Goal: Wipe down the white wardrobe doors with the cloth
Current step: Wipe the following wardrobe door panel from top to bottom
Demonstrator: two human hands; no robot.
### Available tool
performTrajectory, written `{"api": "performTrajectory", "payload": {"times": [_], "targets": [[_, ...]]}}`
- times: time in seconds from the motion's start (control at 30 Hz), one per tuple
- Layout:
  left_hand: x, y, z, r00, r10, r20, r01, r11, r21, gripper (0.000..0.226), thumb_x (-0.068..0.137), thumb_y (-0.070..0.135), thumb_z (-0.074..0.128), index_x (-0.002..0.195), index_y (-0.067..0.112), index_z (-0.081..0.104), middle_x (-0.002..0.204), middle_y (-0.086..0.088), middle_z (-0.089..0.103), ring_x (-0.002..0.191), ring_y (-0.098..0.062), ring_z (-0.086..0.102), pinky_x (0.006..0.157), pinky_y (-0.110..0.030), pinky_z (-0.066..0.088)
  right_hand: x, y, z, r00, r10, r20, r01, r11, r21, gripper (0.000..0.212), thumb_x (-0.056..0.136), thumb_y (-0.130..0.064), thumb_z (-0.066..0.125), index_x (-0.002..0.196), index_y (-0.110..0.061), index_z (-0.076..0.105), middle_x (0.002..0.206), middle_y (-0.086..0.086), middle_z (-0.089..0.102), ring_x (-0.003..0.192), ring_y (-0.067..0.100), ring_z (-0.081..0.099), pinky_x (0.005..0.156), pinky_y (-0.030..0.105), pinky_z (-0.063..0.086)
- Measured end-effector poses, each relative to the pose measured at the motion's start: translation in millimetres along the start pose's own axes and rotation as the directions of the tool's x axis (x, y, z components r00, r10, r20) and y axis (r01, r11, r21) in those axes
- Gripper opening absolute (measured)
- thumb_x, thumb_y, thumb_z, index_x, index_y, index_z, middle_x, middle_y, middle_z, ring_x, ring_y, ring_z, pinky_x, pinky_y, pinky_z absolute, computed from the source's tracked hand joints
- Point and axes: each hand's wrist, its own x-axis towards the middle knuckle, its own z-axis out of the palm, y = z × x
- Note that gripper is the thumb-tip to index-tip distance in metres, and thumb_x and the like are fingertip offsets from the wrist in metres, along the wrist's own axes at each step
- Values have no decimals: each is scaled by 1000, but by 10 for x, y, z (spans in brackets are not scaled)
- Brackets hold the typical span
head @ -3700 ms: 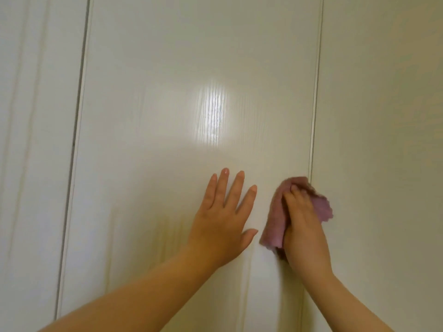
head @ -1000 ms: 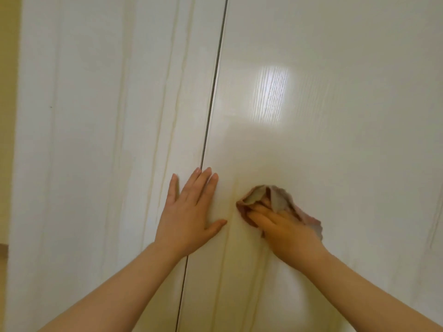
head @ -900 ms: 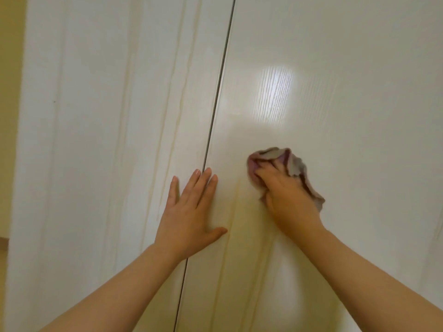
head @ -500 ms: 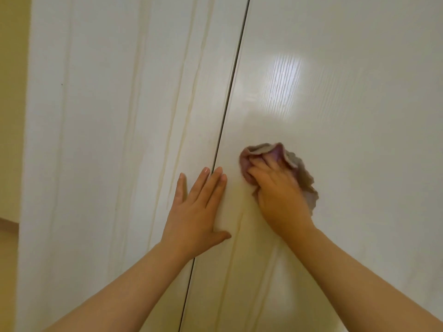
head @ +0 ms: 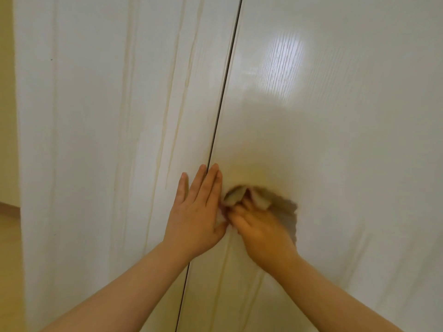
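Observation:
Two glossy white wardrobe doors fill the view, the left door [head: 107,140] and the right door [head: 347,152], split by a dark vertical gap [head: 223,104]. My left hand [head: 196,212] lies flat with straight fingers across that gap. Right beside it, my right hand [head: 261,231] grips a crumpled pinkish cloth [head: 282,202] and presses it against the right door. The cloth and right hand are blurred by motion, and my right fingers nearly touch my left hand.
A yellowish wall and a strip of floor [head: 7,212] show past the wardrobe's left edge. A bright reflection [head: 280,65] sits high on the right door. Faint tan streaks run down both doors.
My right hand has slid the cloth down and left, close to my left hand. My left hand has stayed flat on the gap.

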Motion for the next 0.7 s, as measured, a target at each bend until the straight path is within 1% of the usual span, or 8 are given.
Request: {"api": "performTrajectory", "payload": {"times": [0.07,0.13,0.23,0.33,0.43,0.53,0.63,0.7], "targets": [[-2,-6,2,1000,6,3,-6,1000,-6,84,76,51,40,142,1,26,151,-16,30,139,-29,22,110,-51,16,-205,60,61,991,-101,86,101,995,4,42,81,-2,48,119,-15,61,119,1,64,96,24,65,72,34,56],[3,-27,-2,1000,6,12,-6,1000,9,87,75,55,39,143,3,25,151,-13,29,140,-27,22,109,-52,17,-109,206,-26,990,-94,109,91,995,25,47,82,-2,50,125,-20,53,124,-4,59,92,21,63,58,39,57],[9,-43,3,1000,7,30,-7,1000,18,91,74,60,39,144,5,22,152,-9,26,141,-25,20,109,-53,15,179,410,-315,999,32,15,-31,999,-31,39,82,-8,46,117,-16,62,121,-3,61,102,14,51,71,34,56],[3,14,-1,999,-25,23,25,1000,2,88,75,58,39,143,4,23,151,-12,31,140,-25,20,111,-51,11,216,380,-401,986,152,-74,-155,987,-32,42,78,-12,39,110,-6,65,114,7,65,105,21,48,75,35,53],[-1,113,-14,1000,-27,-8,27,999,-24,83,78,54,40,143,4,25,150,-14,32,140,-26,21,112,-49,10,-181,155,-178,999,-17,30,18,999,-38,38,81,-5,42,111,-9,66,109,6,67,97,25,59,64,35,55],[28,227,-18,994,94,-59,-95,995,-15,79,81,50,41,144,4,26,151,-13,31,140,-25,23,111,-52,17,-279,295,-324,987,-136,82,138,990,-21,39,84,-1,48,117,-15,62,116,-2,64,98,22,61,70,36,56],[107,368,-15,987,124,-99,-127,992,-17,81,78,50,42,144,5,26,151,-11,29,140,-25,23,109,-54,19,-32,567,-601,989,146,-9,-146,989,3,40,81,-8,45,116,-15,62,121,-2,61,110,16,51,80,31,51],[141,444,10,987,115,-110,-119,992,-32,80,78,49,43,143,5,26,151,-10,26,140,-24,23,109,-53,19,8,566,-577,970,242,-25,-242,970,5,44,77,-10,42,116,-11,61,121,2,61,115,23,53,86,37,50]]}}
